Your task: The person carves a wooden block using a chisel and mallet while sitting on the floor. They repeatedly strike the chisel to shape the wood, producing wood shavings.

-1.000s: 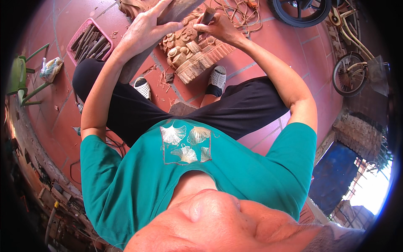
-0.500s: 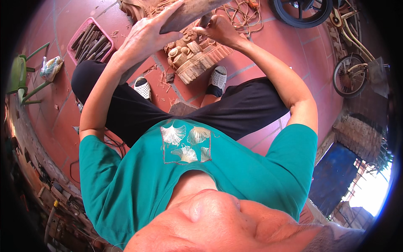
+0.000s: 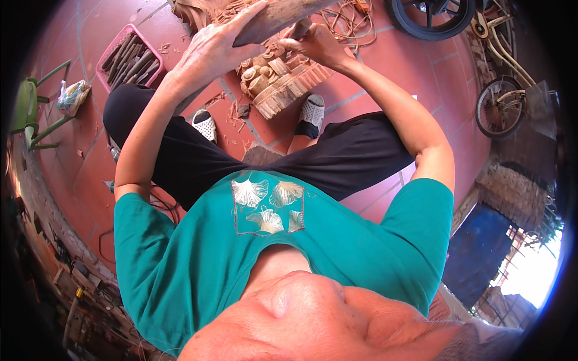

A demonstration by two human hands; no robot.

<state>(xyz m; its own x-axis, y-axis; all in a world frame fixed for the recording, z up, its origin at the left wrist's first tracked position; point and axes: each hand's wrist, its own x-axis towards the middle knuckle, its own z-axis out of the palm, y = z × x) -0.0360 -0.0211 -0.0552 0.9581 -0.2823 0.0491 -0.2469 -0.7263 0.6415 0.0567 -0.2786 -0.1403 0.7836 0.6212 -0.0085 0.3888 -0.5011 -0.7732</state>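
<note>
My left hand (image 3: 211,53) is closed round the near end of a thick, dark, rounded piece of wood (image 3: 280,21), its thumb below and fingers above. The far end of that wood runs out of the picture at the top. My right hand (image 3: 322,45) is closed on a short brown wooden handle (image 3: 298,27), close to the wood's underside; what the handle leads to is hidden. Below both hands lies a carved wooden block (image 3: 283,84) with rounded scroll shapes, resting on the floor in front of my feet.
A pink basket (image 3: 158,77) of dark wooden-handled tools stands at the left, near a green chair (image 3: 25,108) and a plastic bag (image 3: 73,96). An orange cord (image 3: 355,27) lies coiled at the far side. Wheels (image 3: 430,21) stand at the right. Wood chips dot the red tiles.
My left hand and the thick wood have shifted slightly to the right. The handle in my right hand has tilted a little and shows more clearly. Both grips stay the same.
</note>
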